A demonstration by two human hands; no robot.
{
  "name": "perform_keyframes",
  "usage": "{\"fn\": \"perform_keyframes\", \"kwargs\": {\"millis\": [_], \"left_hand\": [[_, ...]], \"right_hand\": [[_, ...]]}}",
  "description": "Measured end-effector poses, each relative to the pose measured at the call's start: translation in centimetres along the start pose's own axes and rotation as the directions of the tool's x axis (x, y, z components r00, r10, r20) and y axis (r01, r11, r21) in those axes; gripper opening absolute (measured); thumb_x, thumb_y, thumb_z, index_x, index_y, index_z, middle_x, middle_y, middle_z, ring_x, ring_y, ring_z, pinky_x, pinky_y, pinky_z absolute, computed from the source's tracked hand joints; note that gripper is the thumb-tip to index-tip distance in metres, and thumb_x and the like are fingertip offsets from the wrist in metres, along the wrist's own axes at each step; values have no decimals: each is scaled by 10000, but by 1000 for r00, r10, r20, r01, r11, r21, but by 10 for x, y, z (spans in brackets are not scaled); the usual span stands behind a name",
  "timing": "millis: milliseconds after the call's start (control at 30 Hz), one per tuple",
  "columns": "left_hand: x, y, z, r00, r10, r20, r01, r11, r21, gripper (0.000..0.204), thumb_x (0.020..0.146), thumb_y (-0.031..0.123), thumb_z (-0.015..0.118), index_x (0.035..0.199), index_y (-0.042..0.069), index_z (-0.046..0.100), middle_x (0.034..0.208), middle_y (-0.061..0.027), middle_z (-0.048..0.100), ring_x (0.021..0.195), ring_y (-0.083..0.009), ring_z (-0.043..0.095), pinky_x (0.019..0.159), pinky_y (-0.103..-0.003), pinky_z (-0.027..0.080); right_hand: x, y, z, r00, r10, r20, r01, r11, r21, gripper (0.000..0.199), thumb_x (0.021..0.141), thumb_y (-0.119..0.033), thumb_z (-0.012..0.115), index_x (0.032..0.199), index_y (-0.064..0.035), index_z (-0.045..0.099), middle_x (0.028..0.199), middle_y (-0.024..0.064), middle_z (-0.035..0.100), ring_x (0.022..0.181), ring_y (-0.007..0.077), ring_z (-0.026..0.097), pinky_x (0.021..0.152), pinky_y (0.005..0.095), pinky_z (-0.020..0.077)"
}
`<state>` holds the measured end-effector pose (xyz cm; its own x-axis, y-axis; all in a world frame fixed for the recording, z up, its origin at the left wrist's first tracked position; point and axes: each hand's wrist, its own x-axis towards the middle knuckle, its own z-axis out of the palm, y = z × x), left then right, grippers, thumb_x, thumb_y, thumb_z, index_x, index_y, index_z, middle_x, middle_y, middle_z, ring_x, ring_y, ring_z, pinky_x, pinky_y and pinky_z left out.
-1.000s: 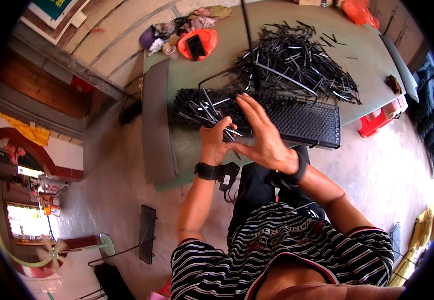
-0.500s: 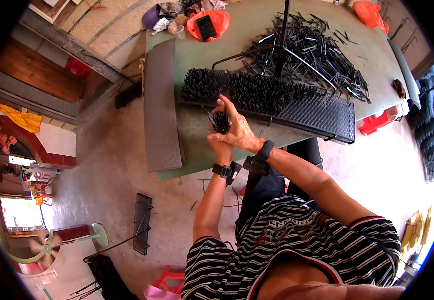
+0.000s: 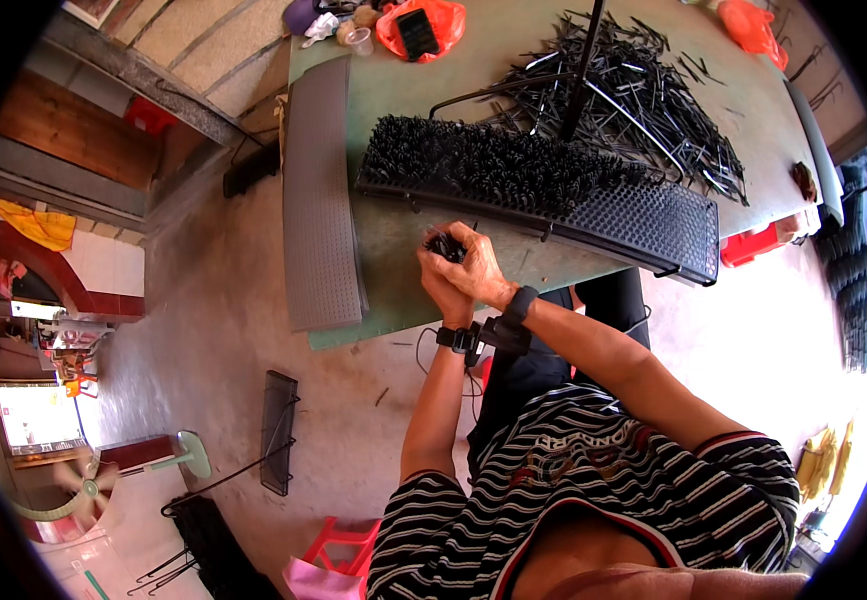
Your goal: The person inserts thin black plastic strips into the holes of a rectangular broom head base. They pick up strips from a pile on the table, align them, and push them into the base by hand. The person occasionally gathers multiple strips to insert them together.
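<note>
Probably a small workshop: a green worktable (image 3: pixel 424 300) heaped with black plastic pins (image 3: pixel 644 90), perforated tray (image 3: pixel 554 190), concrete floor (image 3: pixel 224 330).

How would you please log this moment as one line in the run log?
left hand: cupping black sticks | right hand: gripping same bundle | black peg tray: on green table, apart

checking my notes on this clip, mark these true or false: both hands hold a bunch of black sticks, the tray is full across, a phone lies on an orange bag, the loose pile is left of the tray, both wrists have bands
1. Both hands hold black sticks: true; left hand and right hand close on them.
2. The tray is full: false; its right end is bare.
3. A phone lies on an orange bag: true.
4. The loose pile is left of the tray: false; it lies beyond it.
5. Both wrists have bands: true.
</note>
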<state>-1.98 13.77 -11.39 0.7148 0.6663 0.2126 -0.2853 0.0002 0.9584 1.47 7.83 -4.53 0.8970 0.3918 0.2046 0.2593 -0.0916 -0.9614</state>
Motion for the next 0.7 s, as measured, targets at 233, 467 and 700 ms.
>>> {"fn": "perform_keyframes", "kwargs": {"millis": [233, 467, 700], "left_hand": [[-6, 0, -1, 987, -149, 65, 161, 954, -254, 374, 838, 149, 605, 1159, 22, 461, 1055, -84, 559, 923, -179, 575, 783, -309, 472], [-2, -3, 5, 1000, -15, -20, 12, 992, -124, 388, 808, 92, 630, 1153, 23, 467, 1003, -62, 554, 866, -159, 564, 759, -284, 469], [17, 16, 1, 997, -34, -70, 31, 998, -47, 448, 742, -82, 631, 1152, 0, 471, 870, -49, 563, 714, -117, 560, 661, -252, 471]], "right_hand": [[-2, -5, -7, 979, -186, -79, 192, 978, 81, 300, 744, -181, 684, 953, 9, 584, 962, 119, 624, 874, 194, 606, 797, 310, 474], [-4, -8, -8, 993, 100, 66, -113, 968, 224, 361, 751, -182, 702, 1006, 25, 553, 1063, 149, 589, 896, 194, 606, 818, 312, 478], [-11, 10, -38, 995, -31, 95, 39, 996, -81, 397, 839, -94, 557, 1209, 20, 475, 1178, 205, 521, 1080, 348, 532, 877, 386, 462]]}}
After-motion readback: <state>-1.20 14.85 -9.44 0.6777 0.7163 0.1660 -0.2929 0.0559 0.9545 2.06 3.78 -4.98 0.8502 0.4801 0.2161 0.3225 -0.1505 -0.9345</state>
